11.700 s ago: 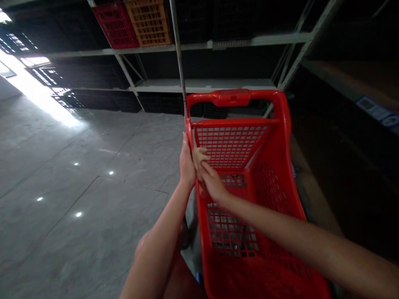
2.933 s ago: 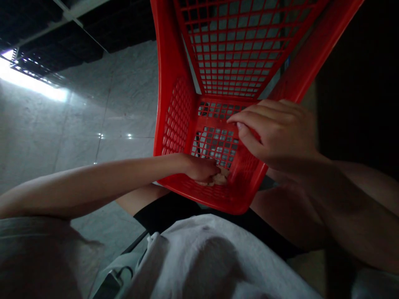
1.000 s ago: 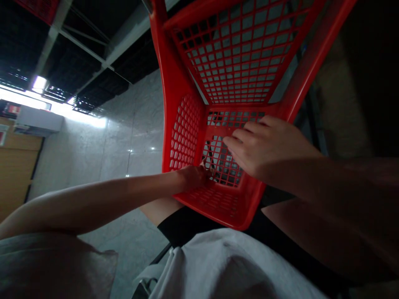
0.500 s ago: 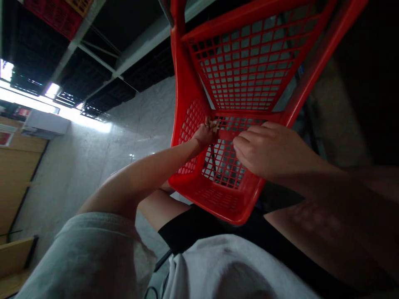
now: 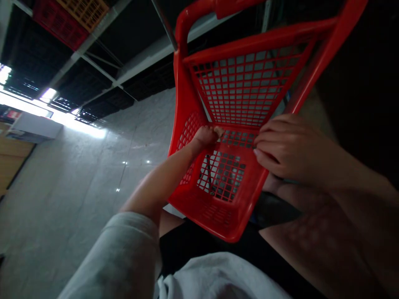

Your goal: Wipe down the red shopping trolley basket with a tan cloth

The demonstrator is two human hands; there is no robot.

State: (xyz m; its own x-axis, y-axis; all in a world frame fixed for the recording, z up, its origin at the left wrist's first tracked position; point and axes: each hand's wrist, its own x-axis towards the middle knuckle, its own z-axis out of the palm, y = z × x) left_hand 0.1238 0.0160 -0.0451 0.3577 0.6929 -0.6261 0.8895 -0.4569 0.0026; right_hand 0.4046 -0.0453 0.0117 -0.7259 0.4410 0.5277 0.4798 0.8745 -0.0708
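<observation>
In the middle of the head view stands a red plastic shopping cart (image 5: 215, 230) with lattice walls and a gridded floor. My left hand (image 5: 206, 136) reaches down inside, close to the back of the floor grid. Its fingers are closed on a small crumpled tan piece (image 5: 219, 131), like a cloth or paper; most of it is hidden by the hand. Over the cart's right rim lies my right hand (image 5: 285, 145), fingers curled round the edge, fingertips on the inner side.
Grey metal shelving (image 5: 124, 74) with dark crates runs along the back left. A red crate (image 5: 59, 23) and an orange crate (image 5: 85, 12) sit on it. Shiny grey floor (image 5: 93, 178) spreads at left, with a white box (image 5: 39, 124) by a wooden panel. My knees flank the cart.
The cart appears lower in view, with more of its top frame showing. My right hand has moved right, onto the rim. My left hand stays low inside with the tan piece.
</observation>
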